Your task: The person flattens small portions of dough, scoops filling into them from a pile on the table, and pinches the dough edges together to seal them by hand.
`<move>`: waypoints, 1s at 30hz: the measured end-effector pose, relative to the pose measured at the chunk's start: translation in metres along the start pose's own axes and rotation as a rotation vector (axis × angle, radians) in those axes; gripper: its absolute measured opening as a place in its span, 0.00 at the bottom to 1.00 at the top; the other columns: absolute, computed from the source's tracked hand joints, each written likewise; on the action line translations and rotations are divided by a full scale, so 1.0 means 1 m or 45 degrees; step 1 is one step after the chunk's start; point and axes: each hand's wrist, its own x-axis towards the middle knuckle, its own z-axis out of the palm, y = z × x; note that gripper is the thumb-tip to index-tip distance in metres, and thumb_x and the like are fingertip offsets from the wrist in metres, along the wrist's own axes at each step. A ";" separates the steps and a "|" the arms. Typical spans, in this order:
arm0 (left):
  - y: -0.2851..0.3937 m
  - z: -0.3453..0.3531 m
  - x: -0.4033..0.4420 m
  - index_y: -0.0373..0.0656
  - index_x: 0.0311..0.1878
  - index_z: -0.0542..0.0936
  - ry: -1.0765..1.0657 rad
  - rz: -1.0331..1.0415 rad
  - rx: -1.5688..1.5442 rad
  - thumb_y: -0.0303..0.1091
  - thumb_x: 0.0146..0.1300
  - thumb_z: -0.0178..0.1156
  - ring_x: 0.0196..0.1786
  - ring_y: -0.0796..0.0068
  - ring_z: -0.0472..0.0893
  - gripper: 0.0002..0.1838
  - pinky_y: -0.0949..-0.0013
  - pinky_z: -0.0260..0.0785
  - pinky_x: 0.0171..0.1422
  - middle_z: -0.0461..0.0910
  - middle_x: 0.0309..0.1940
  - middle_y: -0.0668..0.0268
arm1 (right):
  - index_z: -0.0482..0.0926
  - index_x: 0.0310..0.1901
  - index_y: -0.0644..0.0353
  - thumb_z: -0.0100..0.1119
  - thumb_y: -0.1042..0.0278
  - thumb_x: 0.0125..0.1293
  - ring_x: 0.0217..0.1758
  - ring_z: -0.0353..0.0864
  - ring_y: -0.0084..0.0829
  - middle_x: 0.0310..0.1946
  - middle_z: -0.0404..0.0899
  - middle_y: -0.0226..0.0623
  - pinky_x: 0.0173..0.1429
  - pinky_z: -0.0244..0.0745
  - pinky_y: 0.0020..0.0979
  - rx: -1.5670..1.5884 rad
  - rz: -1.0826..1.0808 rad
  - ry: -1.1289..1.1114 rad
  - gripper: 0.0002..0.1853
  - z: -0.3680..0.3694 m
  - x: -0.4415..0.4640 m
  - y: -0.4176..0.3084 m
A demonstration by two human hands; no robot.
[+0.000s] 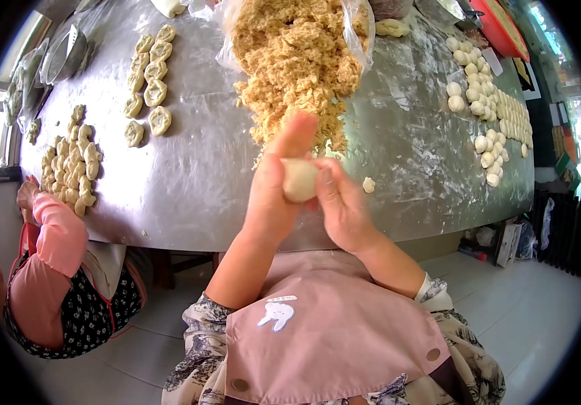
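A smooth pale dough ball (300, 180) sits between my two hands, above the near edge of the metal table. My left hand (275, 179) cups it from the left, its fingers pointing away toward the filling and slightly blurred. From the right, my right hand (341, 201) curls round it with the thumb pressed on its side. Just beyond my hands lies a large heap of crumbly tan filling (297, 61), spilling out of a clear plastic bag (359, 30). A small scrap of dough (369, 184) rests on the table right of my right hand.
Shaped dough pieces stand in two rows (156, 69) at the left, with a pile of dough pieces (71, 165) nearer. Round dough balls (477, 81) and flat rows (513, 118) lie at the right on the metal table (189, 155). A co-worker in a pink sleeve (61, 233) sits at left.
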 end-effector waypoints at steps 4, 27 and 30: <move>-0.007 -0.017 0.005 0.37 0.32 0.77 -0.176 0.130 0.125 0.55 0.74 0.43 0.49 0.64 0.80 0.29 0.54 0.63 0.69 0.82 0.33 0.58 | 0.71 0.53 0.65 0.43 0.50 0.76 0.43 0.80 0.31 0.41 0.79 0.42 0.48 0.74 0.31 -0.391 -0.505 0.043 0.22 0.006 0.006 -0.007; -0.006 -0.034 -0.007 0.45 0.59 0.74 -0.061 0.627 0.722 0.25 0.57 0.66 0.44 0.76 0.72 0.25 0.71 0.67 0.51 0.69 0.53 0.63 | 0.69 0.47 0.62 0.37 0.43 0.76 0.25 0.68 0.16 0.27 0.74 0.30 0.29 0.66 0.21 0.236 0.180 0.067 0.25 0.000 0.005 -0.015; 0.004 -0.032 -0.008 0.42 0.48 0.82 -0.103 0.776 1.199 0.26 0.56 0.67 0.39 0.76 0.72 0.15 0.73 0.68 0.45 0.73 0.43 0.64 | 0.68 0.46 0.63 0.39 0.44 0.76 0.26 0.70 0.19 0.26 0.75 0.32 0.30 0.68 0.24 -0.035 -0.006 0.099 0.25 0.003 0.006 -0.017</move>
